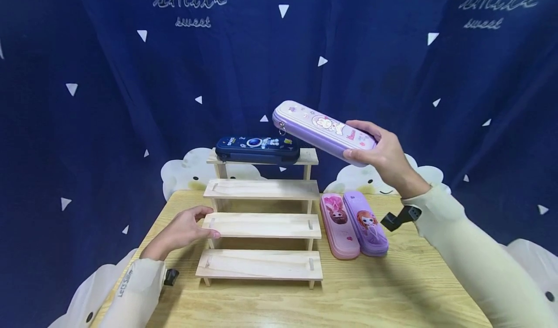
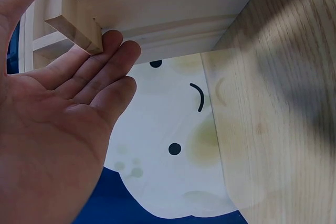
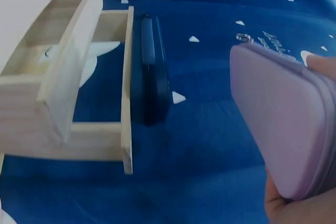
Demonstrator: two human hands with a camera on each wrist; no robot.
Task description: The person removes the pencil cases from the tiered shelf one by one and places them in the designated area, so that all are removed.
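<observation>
My right hand [image 1: 385, 153] grips one end of a lilac pencil case [image 1: 324, 127] with a rabbit print, thumb at the near side and fingers at the far side. The case is tilted in the air, right of the top step of a wooden stepped rack [image 1: 261, 225]. On that top step lies a navy pencil case [image 1: 258, 148] with an astronaut print. My left hand [image 1: 183, 231] holds the left end of the rack's second step from the bottom. Its thumb is on the board; in the left wrist view the fingers [image 2: 113, 64] reach past a wooden support.
On the table [image 1: 244, 304], right of the rack, lie a pink pencil case [image 1: 340, 226] and a purple pencil case [image 1: 366, 224], side by side with doll prints. A dark blue curtain [image 1: 244, 52] with white triangles hangs behind the table.
</observation>
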